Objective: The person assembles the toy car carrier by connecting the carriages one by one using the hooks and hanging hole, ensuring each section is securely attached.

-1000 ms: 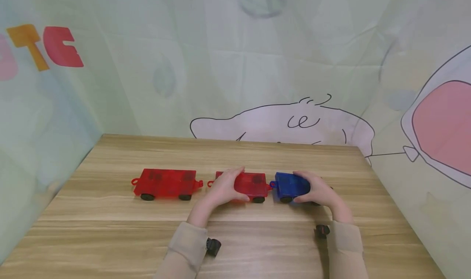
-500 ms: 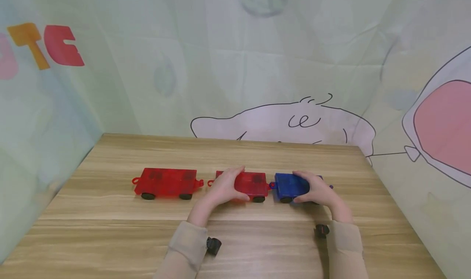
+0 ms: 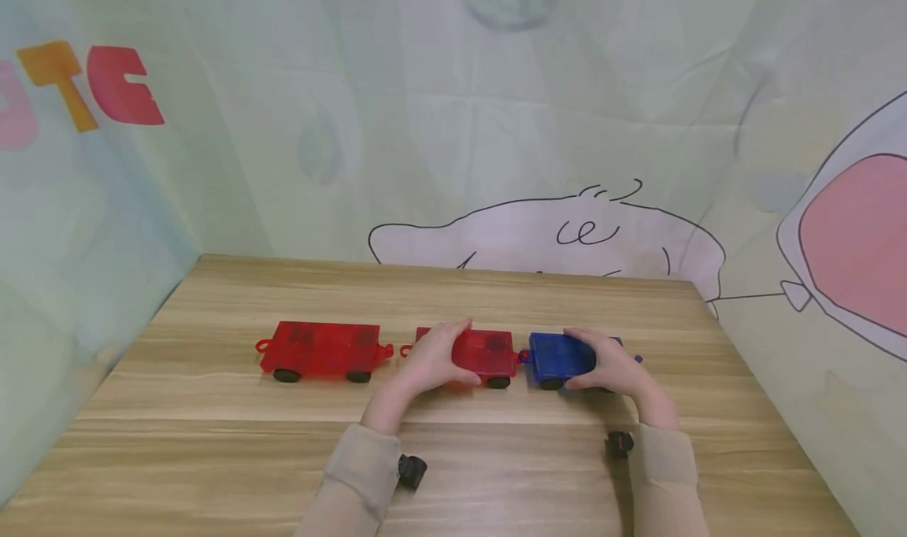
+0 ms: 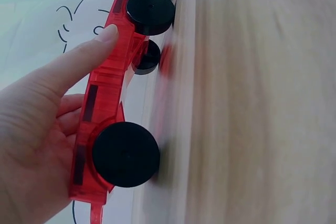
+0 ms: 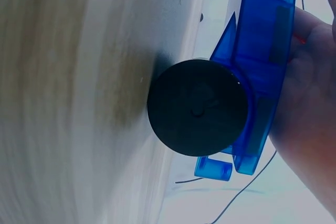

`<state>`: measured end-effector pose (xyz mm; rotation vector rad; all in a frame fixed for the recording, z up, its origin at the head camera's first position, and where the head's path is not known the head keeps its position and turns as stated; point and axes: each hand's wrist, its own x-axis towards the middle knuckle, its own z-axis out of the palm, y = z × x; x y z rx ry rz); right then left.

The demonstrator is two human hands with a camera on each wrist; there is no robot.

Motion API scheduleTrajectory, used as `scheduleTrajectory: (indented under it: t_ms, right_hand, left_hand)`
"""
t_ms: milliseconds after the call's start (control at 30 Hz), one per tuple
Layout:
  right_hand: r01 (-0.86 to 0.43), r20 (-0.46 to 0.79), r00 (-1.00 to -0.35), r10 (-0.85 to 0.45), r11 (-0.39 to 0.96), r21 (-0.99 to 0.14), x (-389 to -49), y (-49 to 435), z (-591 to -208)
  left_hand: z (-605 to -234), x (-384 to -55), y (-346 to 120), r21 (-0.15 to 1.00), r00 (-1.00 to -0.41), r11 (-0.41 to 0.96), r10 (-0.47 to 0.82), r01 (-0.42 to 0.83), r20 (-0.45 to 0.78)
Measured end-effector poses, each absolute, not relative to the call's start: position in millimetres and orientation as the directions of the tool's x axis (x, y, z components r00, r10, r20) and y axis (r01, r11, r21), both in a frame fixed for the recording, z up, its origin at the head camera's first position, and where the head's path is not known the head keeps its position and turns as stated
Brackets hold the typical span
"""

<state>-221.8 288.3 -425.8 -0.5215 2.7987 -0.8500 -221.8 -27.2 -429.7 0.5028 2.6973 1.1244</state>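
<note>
My left hand (image 3: 434,360) grips the middle red toy train car (image 3: 485,350), its thumb along the near side, as the left wrist view confirms with the thumb on the car's red side (image 4: 107,72). Over the blue toy train car (image 3: 556,354) my right hand (image 3: 615,364) arches, thumb in front and fingers behind. The blue car's ring (image 3: 525,357) sits at the middle car's red hook, and red shows inside it. A longer red toy train car (image 3: 326,348) stands untouched at the left, a small gap from the middle car's ring (image 3: 405,351).
All the cars stand in a row on a wood-grain table (image 3: 496,458). A printed cloth backdrop (image 3: 319,167) rises behind and at both sides. Small black cameras sit at the left wrist (image 3: 411,472) and right wrist (image 3: 620,444).
The blue car's left-end ring has come down onto the middle car's hook, and its right-end hook has become visible past my right hand. The red cars have stayed in place.
</note>
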Motion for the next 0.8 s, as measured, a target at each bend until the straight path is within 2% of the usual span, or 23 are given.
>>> scheduleTrajectory:
  t_ms: [533,800]
  right_hand:
    - [-0.287,-0.049,-0.926,-0.374,0.784,-0.551,-219.8,287.6,-423.2]
    - [-0.289,-0.036,-0.925,-0.378,0.761,-0.581,-217.2,279.9,-411.9]
  left_hand:
    - [-427.5,-219.8,-28.5,0.704,-0.917,0.655,0.398,0.275,-0.012]
    - [-422.4,-219.2,-34.3,0.752,-0.899,0.585,0.437,0.303,0.022]
